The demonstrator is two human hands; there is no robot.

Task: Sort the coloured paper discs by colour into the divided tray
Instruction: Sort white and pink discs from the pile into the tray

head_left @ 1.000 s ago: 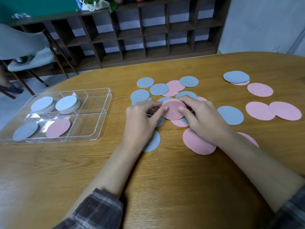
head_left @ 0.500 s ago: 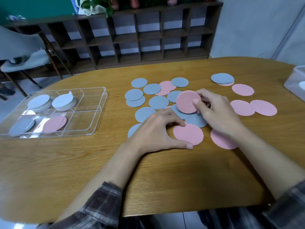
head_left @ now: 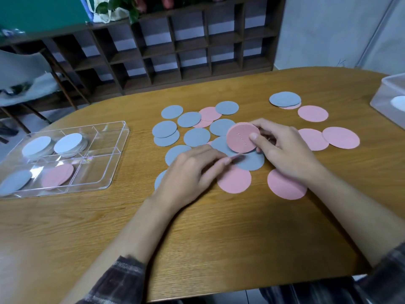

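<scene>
Several blue-grey discs (head_left: 196, 137) and pink discs (head_left: 313, 113) lie scattered over the wooden table (head_left: 219, 238). My right hand (head_left: 282, 150) holds a small stack of pink discs (head_left: 241, 138) tilted up above the pile, thumb across its face. My left hand (head_left: 190, 172) lies palm down on the discs, its fingertips pinching the edge of a thin pink disc (head_left: 237, 156) beside a large blue-grey disc (head_left: 249, 161). The clear divided tray (head_left: 114, 172) stands at the left, with pale discs in two rear compartments, a blue-grey disc front left and pink discs (head_left: 58, 176) beside it.
A translucent plastic box (head_left: 390, 97) sits at the table's right edge. Behind the table stand a dark wooden cubby shelf (head_left: 186, 47) and a grey chair (head_left: 24, 82) at the left. The table's near edge curves across the bottom right.
My right hand has lifted the pink stack up and to the right, off the pile. My left hand let go of it and slid down over the discs, fingertips now at a thin pink disc.
</scene>
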